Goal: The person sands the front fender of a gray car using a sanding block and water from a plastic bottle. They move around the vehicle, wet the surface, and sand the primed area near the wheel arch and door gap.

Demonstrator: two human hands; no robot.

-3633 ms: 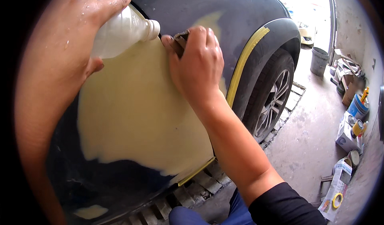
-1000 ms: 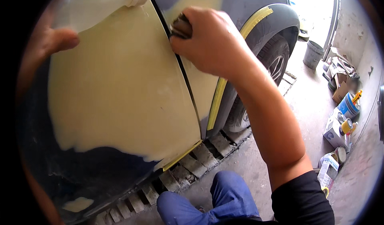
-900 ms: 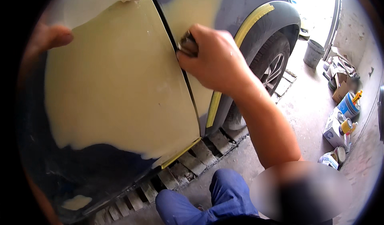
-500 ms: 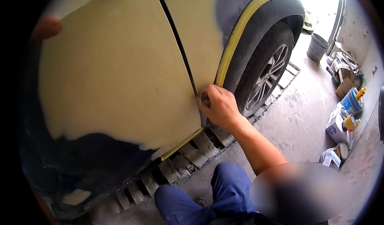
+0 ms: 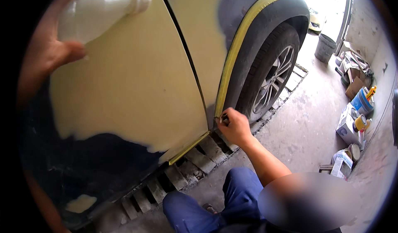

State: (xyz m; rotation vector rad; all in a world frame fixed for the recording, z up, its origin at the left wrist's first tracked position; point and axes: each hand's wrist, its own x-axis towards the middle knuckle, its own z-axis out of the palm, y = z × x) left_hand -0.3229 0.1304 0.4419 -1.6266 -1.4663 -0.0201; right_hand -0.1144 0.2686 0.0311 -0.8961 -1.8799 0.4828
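Note:
My left hand (image 5: 52,61) is wrapped round a translucent white plastic bottle (image 5: 97,15) with a ribbed white cap, held in front of the car's side panel at upper left. The panel (image 5: 128,75) is covered with beige filler or primer, with dark blue paint around its lower edge. Down at the bottom of the wheel arch, my right hand (image 5: 235,127) is closed, its fingertips at the lower end of a strip of yellow masking tape (image 5: 236,46). What it grips is hidden by the fingers.
The car's rear wheel (image 5: 275,79) stands right of my right hand. Slatted blocks (image 5: 199,159) run along the floor below the sill. Against the right wall are a dark bucket (image 5: 325,48), a cardboard box (image 5: 355,87), a blue tub (image 5: 362,103), a white box (image 5: 346,123) and several cans.
My right hand has moved down along the wheel arch edge, uncovering more tape. My left hand and the bottle have come further into view at upper left.

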